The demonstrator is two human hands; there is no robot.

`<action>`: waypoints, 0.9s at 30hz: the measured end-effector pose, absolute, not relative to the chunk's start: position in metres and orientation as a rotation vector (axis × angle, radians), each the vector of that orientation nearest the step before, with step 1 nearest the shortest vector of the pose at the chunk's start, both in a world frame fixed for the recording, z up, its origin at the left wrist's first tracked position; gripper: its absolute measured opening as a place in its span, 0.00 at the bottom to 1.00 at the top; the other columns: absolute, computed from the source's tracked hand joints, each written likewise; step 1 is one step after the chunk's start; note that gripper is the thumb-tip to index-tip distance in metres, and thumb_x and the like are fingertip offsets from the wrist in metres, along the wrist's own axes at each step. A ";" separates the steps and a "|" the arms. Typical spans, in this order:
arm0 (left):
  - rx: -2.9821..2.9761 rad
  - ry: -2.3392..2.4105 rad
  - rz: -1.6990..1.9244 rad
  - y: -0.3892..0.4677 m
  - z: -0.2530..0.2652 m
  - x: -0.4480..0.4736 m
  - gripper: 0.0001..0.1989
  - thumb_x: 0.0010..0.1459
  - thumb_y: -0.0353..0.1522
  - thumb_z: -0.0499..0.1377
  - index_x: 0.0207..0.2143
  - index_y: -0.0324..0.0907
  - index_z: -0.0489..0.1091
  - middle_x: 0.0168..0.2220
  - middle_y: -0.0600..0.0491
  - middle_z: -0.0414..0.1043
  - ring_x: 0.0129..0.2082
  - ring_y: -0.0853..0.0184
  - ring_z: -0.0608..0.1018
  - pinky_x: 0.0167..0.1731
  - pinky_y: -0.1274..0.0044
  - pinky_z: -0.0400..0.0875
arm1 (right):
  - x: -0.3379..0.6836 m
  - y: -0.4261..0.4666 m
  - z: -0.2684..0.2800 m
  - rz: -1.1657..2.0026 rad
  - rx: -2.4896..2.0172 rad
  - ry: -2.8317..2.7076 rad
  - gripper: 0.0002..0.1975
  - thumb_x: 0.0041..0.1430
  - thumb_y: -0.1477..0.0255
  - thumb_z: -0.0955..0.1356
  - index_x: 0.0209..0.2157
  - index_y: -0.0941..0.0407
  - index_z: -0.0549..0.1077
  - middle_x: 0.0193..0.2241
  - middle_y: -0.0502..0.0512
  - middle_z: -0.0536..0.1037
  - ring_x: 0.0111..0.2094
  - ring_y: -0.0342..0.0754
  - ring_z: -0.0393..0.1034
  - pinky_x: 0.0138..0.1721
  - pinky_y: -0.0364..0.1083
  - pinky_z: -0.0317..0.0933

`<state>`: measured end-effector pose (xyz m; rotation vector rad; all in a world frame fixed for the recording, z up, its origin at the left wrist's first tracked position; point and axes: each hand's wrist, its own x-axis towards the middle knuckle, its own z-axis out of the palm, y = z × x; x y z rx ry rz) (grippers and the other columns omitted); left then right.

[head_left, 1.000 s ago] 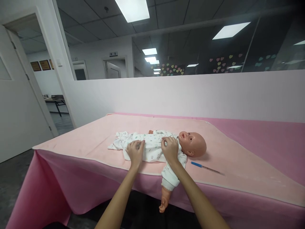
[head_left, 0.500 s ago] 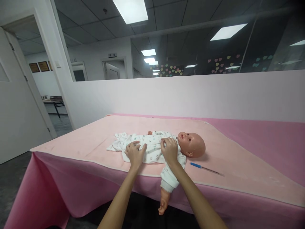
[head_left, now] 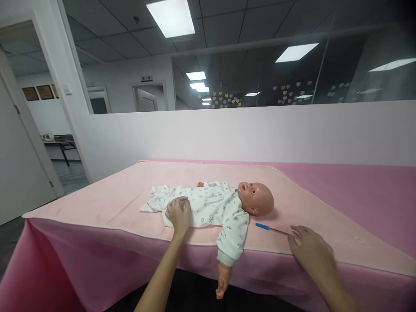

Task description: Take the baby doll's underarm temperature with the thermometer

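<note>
A baby doll (head_left: 256, 199) in a white printed outfit (head_left: 208, 207) lies on its back, head to the right. One of its arms (head_left: 223, 277) hangs over the table's near edge. My left hand (head_left: 179, 214) is on the outfit over the doll's lower body, its fingers curled and closed on the cloth. At the right, my right hand (head_left: 310, 249) hovers low over the table with fingers apart, slightly blurred. Its fingertips are by the far end of a thin rod with a blue handle (head_left: 262, 226); they hide the rod's tip. Whether they touch it I cannot tell.
A peach-coloured cloth (head_left: 110, 195) covers the table over a pink sheet (head_left: 107, 255) that drapes down the front. Behind stands a low white wall (head_left: 227, 134) topped by a window. A white door (head_left: 22, 147) and doorway are at the left.
My right hand has left the doll's chest and moved right to the thin rod. My left hand stays on the outfit, its fingers drawn closer together. The view has shifted slightly.
</note>
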<state>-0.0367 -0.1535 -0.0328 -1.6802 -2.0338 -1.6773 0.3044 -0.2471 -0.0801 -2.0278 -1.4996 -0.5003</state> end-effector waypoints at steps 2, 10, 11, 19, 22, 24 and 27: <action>-1.680 -2.027 -1.694 -0.153 -0.032 -0.038 0.07 0.52 0.32 0.51 0.32 0.47 0.68 0.38 0.54 0.72 0.45 0.58 0.64 0.46 0.65 0.51 | 0.322 -0.248 -0.090 -0.424 -2.058 -1.573 0.17 0.53 0.67 0.57 0.35 0.58 0.73 0.39 0.62 0.74 0.40 0.57 0.68 0.39 0.52 0.59; -1.683 -2.008 -1.736 -0.156 -0.030 -0.039 0.08 0.50 0.30 0.51 0.30 0.47 0.69 0.36 0.54 0.73 0.44 0.59 0.66 0.45 0.65 0.53 | 0.322 -0.251 -0.069 -0.091 -1.959 -1.612 0.13 0.52 0.64 0.57 0.27 0.53 0.71 0.30 0.55 0.77 0.33 0.53 0.71 0.32 0.48 0.60; -1.683 -2.006 -1.738 -0.155 -0.030 -0.039 0.08 0.50 0.30 0.51 0.30 0.47 0.69 0.36 0.54 0.73 0.44 0.59 0.66 0.45 0.65 0.53 | 0.319 -0.252 -0.058 -0.031 -1.933 -1.593 0.13 0.51 0.63 0.58 0.27 0.52 0.70 0.29 0.54 0.77 0.32 0.52 0.71 0.30 0.47 0.60; -1.689 -2.000 -1.762 -0.156 -0.031 -0.041 0.08 0.49 0.31 0.51 0.29 0.47 0.69 0.35 0.55 0.73 0.43 0.59 0.67 0.45 0.65 0.53 | 0.288 -0.235 0.013 0.157 -1.763 -1.528 0.15 0.50 0.58 0.60 0.27 0.53 0.71 0.20 0.51 0.73 0.22 0.47 0.68 0.25 0.43 0.58; -1.698 -1.997 -1.763 -0.156 -0.031 -0.041 0.08 0.49 0.31 0.51 0.29 0.47 0.70 0.35 0.55 0.73 0.43 0.58 0.67 0.45 0.65 0.54 | 0.277 -0.222 0.011 0.255 -1.761 -1.582 0.18 0.52 0.59 0.58 0.20 0.55 0.68 0.17 0.52 0.72 0.19 0.45 0.66 0.20 0.41 0.55; -1.693 -1.999 -1.764 -0.156 -0.031 -0.041 0.08 0.49 0.31 0.51 0.29 0.47 0.70 0.34 0.55 0.73 0.43 0.58 0.67 0.45 0.65 0.54 | 0.269 -0.215 0.002 0.407 -1.755 -1.626 0.19 0.53 0.59 0.57 0.16 0.56 0.65 0.16 0.53 0.71 0.17 0.44 0.65 0.18 0.41 0.53; -1.677 -2.000 -1.771 -0.156 -0.031 -0.041 0.08 0.49 0.30 0.51 0.28 0.47 0.70 0.34 0.55 0.73 0.43 0.58 0.67 0.45 0.65 0.54 | 0.257 -0.208 -0.012 0.621 -1.767 -1.626 0.21 0.54 0.58 0.56 0.15 0.56 0.63 0.13 0.53 0.70 0.14 0.43 0.63 0.15 0.40 0.53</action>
